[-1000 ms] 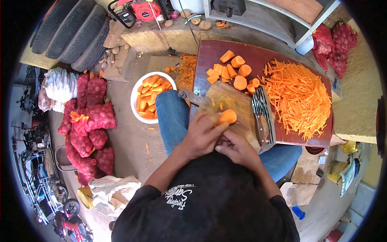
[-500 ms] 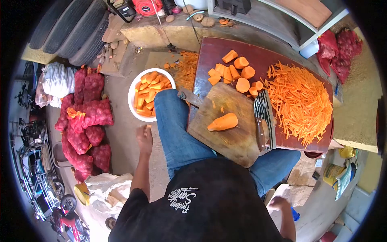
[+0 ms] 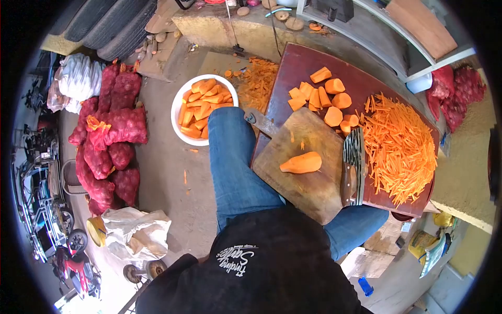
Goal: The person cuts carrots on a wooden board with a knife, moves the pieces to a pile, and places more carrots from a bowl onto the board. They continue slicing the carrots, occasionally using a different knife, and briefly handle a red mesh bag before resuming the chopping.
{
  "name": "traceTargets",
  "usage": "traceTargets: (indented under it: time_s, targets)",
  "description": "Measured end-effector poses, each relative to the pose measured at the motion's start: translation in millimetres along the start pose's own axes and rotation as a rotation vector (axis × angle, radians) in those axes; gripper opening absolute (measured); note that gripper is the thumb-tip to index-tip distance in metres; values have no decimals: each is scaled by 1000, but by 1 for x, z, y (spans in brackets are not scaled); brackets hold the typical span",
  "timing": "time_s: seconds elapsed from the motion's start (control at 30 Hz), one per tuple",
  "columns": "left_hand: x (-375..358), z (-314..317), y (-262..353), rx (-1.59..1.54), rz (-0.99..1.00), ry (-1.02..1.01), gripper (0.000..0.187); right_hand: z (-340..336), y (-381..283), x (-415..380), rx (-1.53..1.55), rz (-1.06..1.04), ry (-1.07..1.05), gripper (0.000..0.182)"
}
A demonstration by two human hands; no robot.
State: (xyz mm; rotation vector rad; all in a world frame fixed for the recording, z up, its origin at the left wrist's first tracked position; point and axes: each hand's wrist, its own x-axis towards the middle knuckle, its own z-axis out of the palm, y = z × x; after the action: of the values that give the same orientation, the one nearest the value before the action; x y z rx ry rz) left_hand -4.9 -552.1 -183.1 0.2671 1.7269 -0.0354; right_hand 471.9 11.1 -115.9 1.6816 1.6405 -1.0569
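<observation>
Neither of my hands shows in the head view; only the dark sleeves beside my body appear. A peeled carrot lies on the wooden cutting board, which rests partly over my legs. Along the board's right side lies a knife with a patterned blade and a brown handle. Thick carrot chunks sit on the dark red table beyond the board. A large heap of shredded carrot covers the table's right part. Left of my knee, a white basin holds peeled carrot pieces.
Red mesh sacks are piled on the left floor, with a crumpled pale sack below them. Tires stand at the upper left. Carrot peelings lie between basin and table. A metal-framed shelf edges the upper right.
Both hands, earlier visible low at either side of my body, have gone out of view. The camera view has shifted; the carrot, knife and board keep their places relative to each other.
</observation>
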Motion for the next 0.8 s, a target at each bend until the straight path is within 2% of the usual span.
traceTargets:
  time_s: [0.27,0.8]
  targets:
    - [-42,-22,-9,-106,-94,71,31,-11,-16,19,-11,-9,24,36]
    - [-45,-30,1,-107,-87,57,33,-10,-33,39,15,-37,57,41]
